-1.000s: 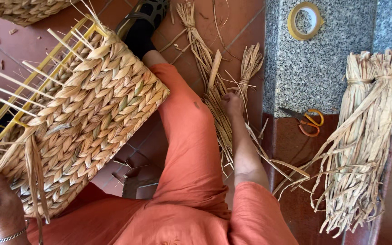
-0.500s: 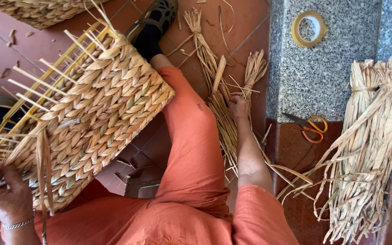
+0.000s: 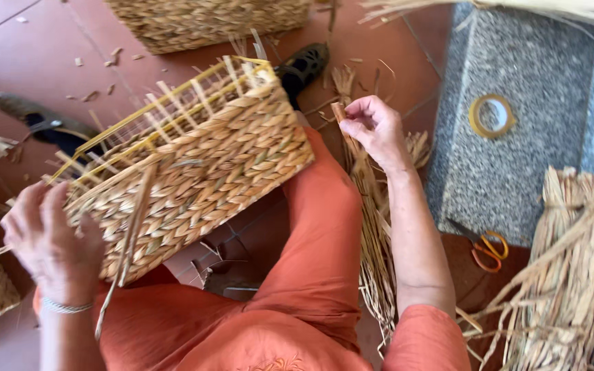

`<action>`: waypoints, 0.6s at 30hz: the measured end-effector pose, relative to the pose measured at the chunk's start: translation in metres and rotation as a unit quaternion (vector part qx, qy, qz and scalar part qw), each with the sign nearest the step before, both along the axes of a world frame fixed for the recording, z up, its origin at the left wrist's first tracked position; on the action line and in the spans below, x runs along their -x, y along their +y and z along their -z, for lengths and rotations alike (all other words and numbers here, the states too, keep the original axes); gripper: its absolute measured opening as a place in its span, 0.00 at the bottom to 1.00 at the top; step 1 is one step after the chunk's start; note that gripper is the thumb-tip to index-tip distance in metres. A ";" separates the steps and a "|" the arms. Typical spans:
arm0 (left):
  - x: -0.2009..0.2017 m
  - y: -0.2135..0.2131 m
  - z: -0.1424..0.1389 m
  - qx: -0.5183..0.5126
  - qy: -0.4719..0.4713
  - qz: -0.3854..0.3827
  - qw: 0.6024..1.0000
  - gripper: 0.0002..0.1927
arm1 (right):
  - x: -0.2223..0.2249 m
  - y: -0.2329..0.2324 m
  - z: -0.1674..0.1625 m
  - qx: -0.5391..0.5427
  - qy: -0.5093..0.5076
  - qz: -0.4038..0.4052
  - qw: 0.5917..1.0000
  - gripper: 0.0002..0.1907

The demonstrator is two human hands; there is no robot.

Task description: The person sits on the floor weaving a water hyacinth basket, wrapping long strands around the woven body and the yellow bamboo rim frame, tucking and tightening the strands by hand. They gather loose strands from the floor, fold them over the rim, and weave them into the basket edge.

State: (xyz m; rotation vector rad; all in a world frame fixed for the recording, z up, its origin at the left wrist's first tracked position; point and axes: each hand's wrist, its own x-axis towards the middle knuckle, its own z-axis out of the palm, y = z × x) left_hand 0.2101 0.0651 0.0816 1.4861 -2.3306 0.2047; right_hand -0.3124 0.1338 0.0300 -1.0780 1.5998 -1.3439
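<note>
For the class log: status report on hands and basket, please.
Left hand steadies basket on lap. Right hand pinches a straw strand from the floor pile. Nothing between them.

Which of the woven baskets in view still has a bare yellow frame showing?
The half-woven basket on the person's lap, steadied by the left hand. The basket at the top edge shows weave throughout.

A single head-worn view is given, aimed steeply down from close above at the lap, the woven basket (image 3: 194,172) and the tiled floor (image 3: 36,62).
</note>
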 end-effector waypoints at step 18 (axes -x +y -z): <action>0.078 0.003 0.033 -0.227 0.738 -0.035 0.634 0.10 | -0.226 -0.026 -0.046 0.063 0.176 -0.295 0.937 0.08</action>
